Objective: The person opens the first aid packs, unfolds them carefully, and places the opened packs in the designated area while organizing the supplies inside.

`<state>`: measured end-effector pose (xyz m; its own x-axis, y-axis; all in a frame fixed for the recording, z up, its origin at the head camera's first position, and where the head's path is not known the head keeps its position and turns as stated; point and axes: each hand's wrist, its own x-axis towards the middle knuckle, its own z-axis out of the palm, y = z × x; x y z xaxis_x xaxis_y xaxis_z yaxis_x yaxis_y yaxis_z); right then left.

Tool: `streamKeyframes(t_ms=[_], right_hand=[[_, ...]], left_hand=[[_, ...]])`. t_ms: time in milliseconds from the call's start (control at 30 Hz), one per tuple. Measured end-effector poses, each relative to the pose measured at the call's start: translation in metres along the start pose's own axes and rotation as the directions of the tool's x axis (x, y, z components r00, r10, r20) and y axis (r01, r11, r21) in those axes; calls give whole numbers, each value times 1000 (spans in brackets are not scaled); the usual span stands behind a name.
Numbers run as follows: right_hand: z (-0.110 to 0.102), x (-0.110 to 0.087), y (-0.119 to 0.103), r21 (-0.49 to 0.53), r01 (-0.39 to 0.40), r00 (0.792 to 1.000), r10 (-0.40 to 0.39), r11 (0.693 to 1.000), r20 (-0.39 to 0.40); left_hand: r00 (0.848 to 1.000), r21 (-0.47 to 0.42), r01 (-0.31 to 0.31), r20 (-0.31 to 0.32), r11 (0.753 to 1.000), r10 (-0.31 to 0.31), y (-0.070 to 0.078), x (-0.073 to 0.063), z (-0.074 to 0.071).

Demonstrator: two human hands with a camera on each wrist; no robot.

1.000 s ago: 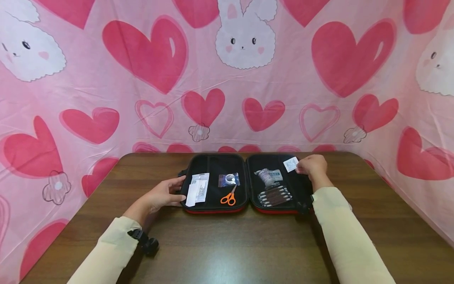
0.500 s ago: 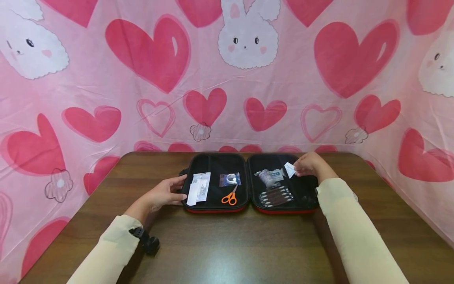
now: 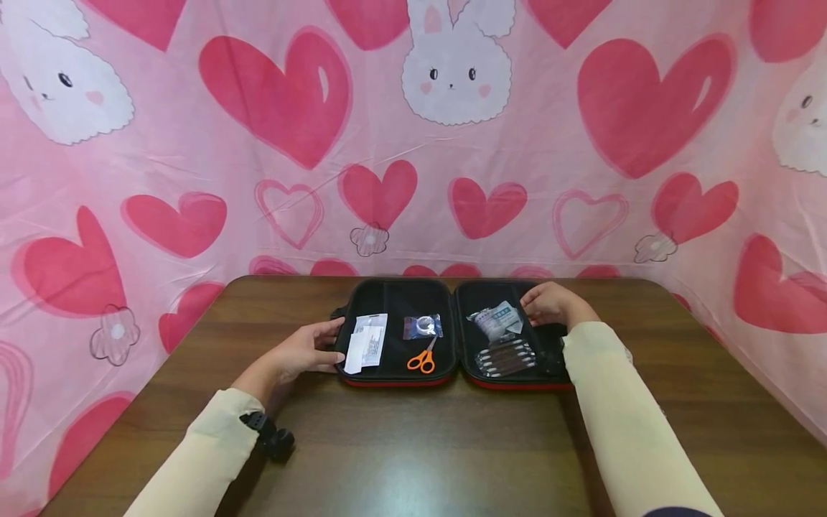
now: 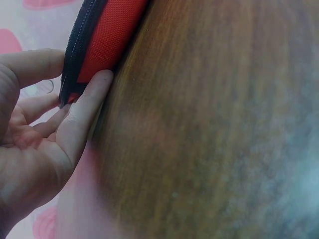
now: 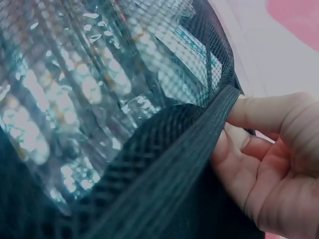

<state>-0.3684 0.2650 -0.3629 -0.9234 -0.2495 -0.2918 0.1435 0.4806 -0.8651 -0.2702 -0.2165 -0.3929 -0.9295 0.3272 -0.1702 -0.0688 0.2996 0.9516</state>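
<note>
An unfolded black-lined case (image 3: 416,296) with a red outside lies on the table. My left hand (image 3: 304,350) holds its left edge; in the left wrist view the thumb (image 4: 89,107) lies along the red side. At the right half, my right hand (image 3: 554,304) pinches the elastic hem (image 5: 174,154) of a black mesh pocket. Behind that mesh are a white packet with blue-green print (image 3: 506,316), a rolled bandage (image 3: 489,327) and a bag of cotton swabs (image 3: 506,357). The left half holds white packets (image 3: 370,341), bagged tape (image 3: 424,327) and orange-handled scissors (image 3: 423,360).
The brown wooden table (image 3: 413,445) runs forward to a pink cloth backdrop (image 3: 381,237) printed with hearts and rabbits. A dark strap with a camera (image 3: 270,435) sits on my left wrist. A dark rounded shape shows at the bottom right of the head view.
The white packet moved left from my right fingers into the mesh pocket and was let go. My right hand now pinches the pocket's hem. My left hand stayed on the case.
</note>
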Motion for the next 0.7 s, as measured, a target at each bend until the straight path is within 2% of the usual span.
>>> streamKeyframes(t_ms=[433, 700], right_hand=[[-4, -3, 8, 47, 42, 999, -43, 998, 10], [2, -6, 6, -4, 51, 999, -51, 999, 8]], left_hand=[[1000, 17, 3, -7, 1000, -3, 3, 0, 0], [1000, 6, 8, -16, 1000, -8, 1, -1, 1]])
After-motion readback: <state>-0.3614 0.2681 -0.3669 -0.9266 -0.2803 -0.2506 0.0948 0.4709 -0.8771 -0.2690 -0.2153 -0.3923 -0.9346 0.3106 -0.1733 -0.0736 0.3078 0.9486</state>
